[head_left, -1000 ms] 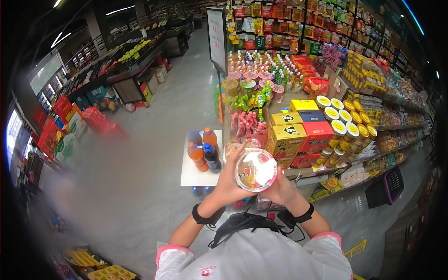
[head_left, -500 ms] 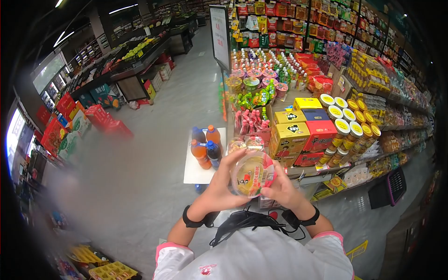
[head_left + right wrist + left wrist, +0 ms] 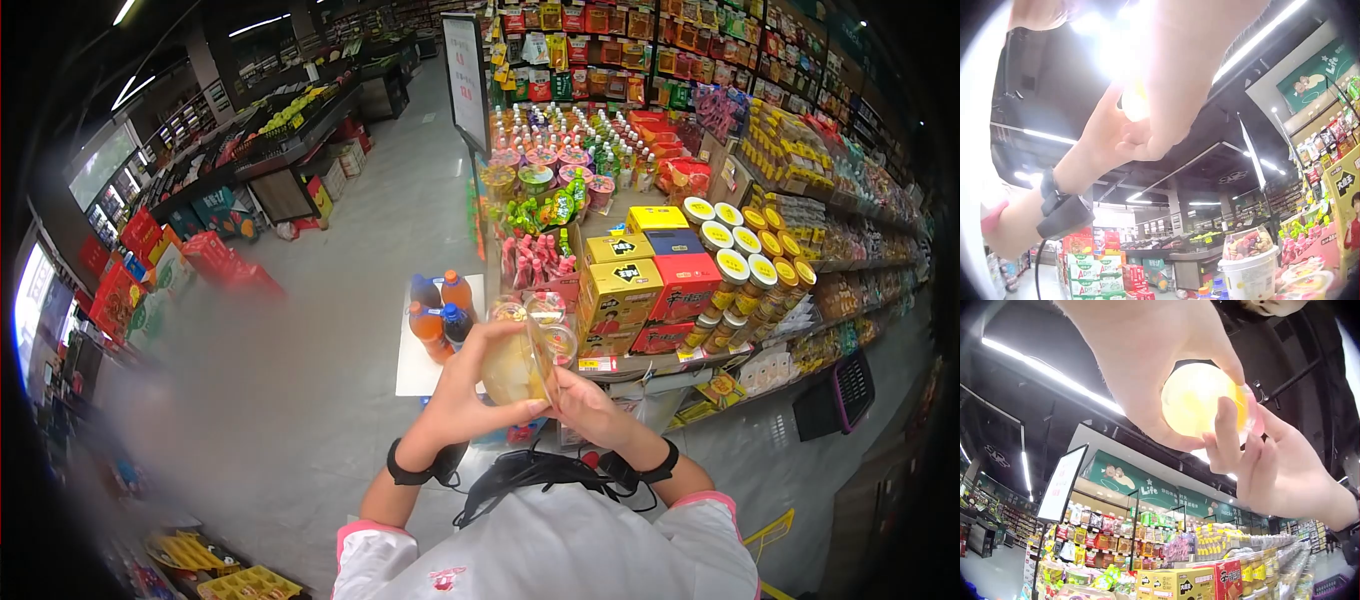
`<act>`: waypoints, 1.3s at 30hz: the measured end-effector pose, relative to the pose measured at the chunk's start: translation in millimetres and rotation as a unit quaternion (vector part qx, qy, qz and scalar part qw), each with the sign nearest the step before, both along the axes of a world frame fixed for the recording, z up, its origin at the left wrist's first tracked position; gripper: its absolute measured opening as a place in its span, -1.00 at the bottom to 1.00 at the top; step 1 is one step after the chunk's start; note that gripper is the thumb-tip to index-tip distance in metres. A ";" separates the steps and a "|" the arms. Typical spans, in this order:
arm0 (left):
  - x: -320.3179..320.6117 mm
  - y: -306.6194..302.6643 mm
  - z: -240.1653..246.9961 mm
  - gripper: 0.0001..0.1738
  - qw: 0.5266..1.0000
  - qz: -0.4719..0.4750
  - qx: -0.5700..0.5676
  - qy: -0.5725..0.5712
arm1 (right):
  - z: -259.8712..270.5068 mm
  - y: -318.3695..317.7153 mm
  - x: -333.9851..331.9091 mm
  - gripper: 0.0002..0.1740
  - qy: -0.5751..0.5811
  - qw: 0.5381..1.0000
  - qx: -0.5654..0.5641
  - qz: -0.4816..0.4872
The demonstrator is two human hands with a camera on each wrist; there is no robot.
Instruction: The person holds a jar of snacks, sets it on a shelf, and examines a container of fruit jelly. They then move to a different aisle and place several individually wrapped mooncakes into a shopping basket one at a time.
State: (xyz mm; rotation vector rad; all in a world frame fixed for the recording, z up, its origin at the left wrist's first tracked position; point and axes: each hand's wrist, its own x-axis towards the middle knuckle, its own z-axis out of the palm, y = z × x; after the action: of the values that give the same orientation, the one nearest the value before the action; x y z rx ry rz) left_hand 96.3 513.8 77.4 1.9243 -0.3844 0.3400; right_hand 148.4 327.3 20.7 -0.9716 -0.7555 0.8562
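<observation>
A clear plastic cup with yellowish contents (image 3: 512, 368) is tilted on its side between both hands in the head view, its lid side turned to the right. The left hand (image 3: 463, 395) curls round its left side, thumb along the lower edge. From the right, the right hand (image 3: 597, 410) pinches the rim near the lid. In the left wrist view the cup (image 3: 1194, 403) glows against the lights, with the right hand's fingers (image 3: 1229, 434) against its side. Glare hides much of it in the right wrist view.
Bottles (image 3: 456, 322) stand on a white board (image 3: 415, 375) left of the hands. Beyond the hands are lidded tubs (image 3: 546, 308), yellow boxes (image 3: 622, 290), red boxes (image 3: 685, 285) and jars (image 3: 733, 265). A black basket (image 3: 838, 395) stands on the floor at right.
The cup has been turned from its flat face toward the head camera to nearly edge-on, tipping leftward. The right hand's fingers have shifted along its rim, and the left hand still grips it.
</observation>
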 end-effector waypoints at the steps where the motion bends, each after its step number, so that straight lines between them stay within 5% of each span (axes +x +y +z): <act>1: 0.2 0.2 0.0 -0.19 1.000 0.012 0.001 -0.003 | -4.2 -0.5 3.1 -0.03 -0.019 1.000 -0.006 0.008; 6: 0.7 -1.3 -0.2 -0.26 0.999 0.049 0.020 0.002 | -2.0 -4.0 7.0 -0.11 -0.053 0.998 -0.018 -0.029; 15: -6.5 -9.7 -8.6 -0.46 0.994 0.067 -0.023 0.082 | 12.1 -10.4 5.0 0.23 -0.139 0.989 -0.012 -0.041; 24: -11.6 -7.3 -15.4 -0.58 0.984 0.053 -0.020 0.171 | 14.2 -11.5 -1.3 0.14 -0.263 0.955 -0.094 -0.100; 39: -26.2 -9.2 -18.3 -0.51 0.976 0.006 -0.011 0.216 | -10.2 -12.3 2.1 -0.16 -0.049 0.997 -0.033 -0.047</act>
State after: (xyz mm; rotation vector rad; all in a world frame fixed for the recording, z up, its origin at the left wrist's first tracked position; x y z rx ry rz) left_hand 70.1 504.6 59.2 1.9153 -0.0793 -0.0698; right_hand 150.6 315.0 10.5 -1.1064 -0.7635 0.7601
